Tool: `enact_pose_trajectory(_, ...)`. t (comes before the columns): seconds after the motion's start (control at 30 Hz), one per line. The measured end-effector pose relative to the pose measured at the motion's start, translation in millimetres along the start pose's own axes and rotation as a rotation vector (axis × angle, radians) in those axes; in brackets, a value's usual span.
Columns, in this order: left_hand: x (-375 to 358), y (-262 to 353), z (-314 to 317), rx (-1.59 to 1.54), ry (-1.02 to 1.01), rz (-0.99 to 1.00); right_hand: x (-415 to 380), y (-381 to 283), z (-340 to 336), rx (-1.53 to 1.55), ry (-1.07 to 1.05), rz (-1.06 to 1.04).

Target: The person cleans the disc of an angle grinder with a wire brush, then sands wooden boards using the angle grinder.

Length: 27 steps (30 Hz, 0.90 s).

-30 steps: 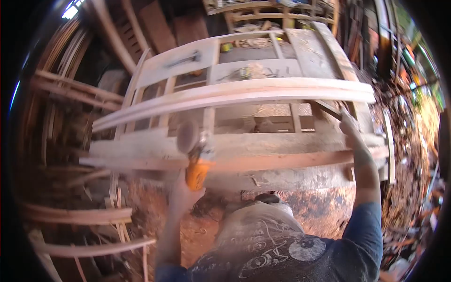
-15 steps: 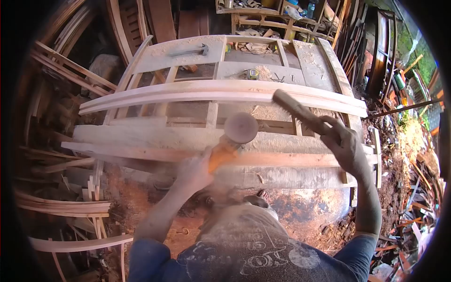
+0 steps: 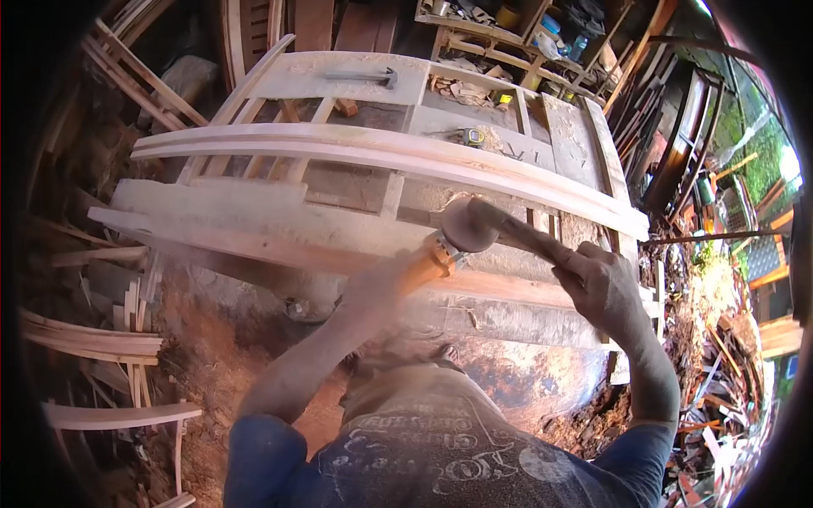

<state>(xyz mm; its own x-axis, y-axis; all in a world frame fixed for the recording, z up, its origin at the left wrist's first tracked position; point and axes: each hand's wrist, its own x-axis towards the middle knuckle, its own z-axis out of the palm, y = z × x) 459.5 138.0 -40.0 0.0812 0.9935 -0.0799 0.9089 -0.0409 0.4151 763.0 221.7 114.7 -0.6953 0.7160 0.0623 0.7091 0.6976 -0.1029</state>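
Fingers (image 3: 586, 261) of the right hand (image 3: 611, 295) curl around the near end of a dark wooden stick (image 3: 535, 240), right of centre in the frame, with the rest of its length pointing up and left. Gripping only that end seems sensible: it leaves the knuckles well apart from the round disc (image 3: 460, 227), while the far end lies over the disc's face. Whether the two actually touch is hard to say from this angle.

The left hand (image 3: 373, 286), just left of centre, is closed around the orange body of a grinder (image 3: 430, 267). Its fingers are hazy with blur, but the grip sits behind the tool's head, presumably so that the disc can face the stick freely. Both arms reach in from the lower corners and bring tool and wood together in mid-frame, above a reddish plank (image 3: 288, 247) that runs along the near edge of the work.

Beyond, a pair of pale strips (image 3: 356, 146) slants across a wooden frame (image 3: 288, 76), which likely serves as their rest. A hammer (image 3: 356, 75) lies on a panel at the upper left, and a tape measure (image 3: 472, 137) sits at upper centre, both perhaps laid there to be out of the disc's way
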Motion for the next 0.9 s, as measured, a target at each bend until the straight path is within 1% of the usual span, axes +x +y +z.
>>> enact_pose_trajectory(0.07,1,2,-4,0.000,-0.025,-0.020,0,3,2,0.057,0.028,0.007)
enact_pose_trajectory(0.17,2,5,-5,0.022,-0.027,-0.041,0,-6,1,-0.026,0.074,0.004)
enact_pose_trajectory(0.3,3,4,-9,0.041,-0.064,-0.029,-4,-3,5,-0.025,0.038,0.022)
enact_pose_trajectory(0.37,2,4,-8,0.049,-0.043,-0.018,-4,0,8,0.030,0.028,-0.004)
enact_pose_trajectory(0.5,1,1,-3,0.064,0.000,0.009,-4,-3,10,0.014,0.048,0.008)
enact_pose_trajectory(0.6,0,4,-8,0.056,-0.013,0.010,-5,-6,9,0.015,0.011,0.009)
enact_pose_trajectory(0.8,1,4,-9,0.057,-0.030,0.017,-4,-8,9,-0.014,0.011,-0.004)
enact_pose_trajectory(0.9,1,2,-6,0.076,-0.012,0.033,-3,-13,11,0.043,0.022,-0.032)
